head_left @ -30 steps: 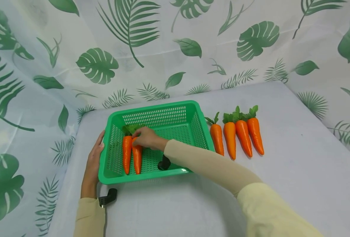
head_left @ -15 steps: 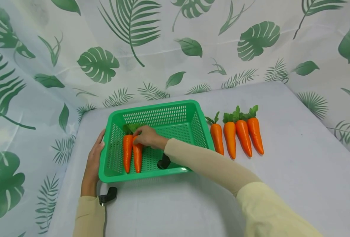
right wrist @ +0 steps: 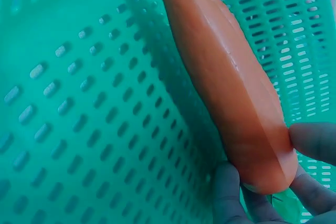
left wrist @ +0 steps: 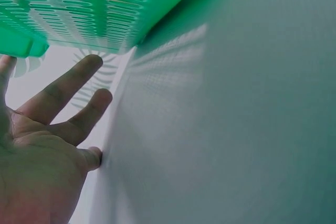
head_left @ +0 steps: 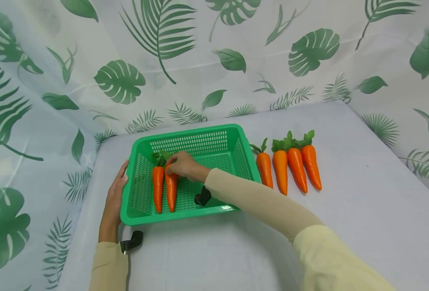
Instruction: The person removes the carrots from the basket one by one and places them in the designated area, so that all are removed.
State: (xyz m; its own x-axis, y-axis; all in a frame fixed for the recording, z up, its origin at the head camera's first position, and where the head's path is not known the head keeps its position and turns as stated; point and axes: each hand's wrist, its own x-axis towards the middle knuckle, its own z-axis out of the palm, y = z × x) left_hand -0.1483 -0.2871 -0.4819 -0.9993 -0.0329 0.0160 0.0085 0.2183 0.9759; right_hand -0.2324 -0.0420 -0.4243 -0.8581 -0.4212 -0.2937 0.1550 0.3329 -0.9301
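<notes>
A green plastic basket (head_left: 149, 220) with slotted walls holds two orange carrots with leafy tops, side by side near its left end. My right hand (head_left: 186, 165) reaches in and pinches the right-hand carrot (head_left: 171, 192) at its leafy end. In the right wrist view, thumb and fingers surround the thick end of this carrot (right wrist: 226, 82), its tip pointing away. The other carrot (head_left: 158, 188) lies just to its left. My left hand (head_left: 114, 194) rests along the basket's left outer wall. In the left wrist view, the left hand (left wrist: 50, 140) has its fingers extended and spread.
Several more carrots (head_left: 280, 171) lie in a row on the white-covered table (head_left: 207, 254), right of the basket. A leaf-printed cloth (head_left: 200, 60) hangs behind and along the sides. Small black devices (head_left: 131, 242) sit on both wrists.
My right hand and the two carrots in the basket have shifted slightly right. My left hand and the basket have stayed in place.
</notes>
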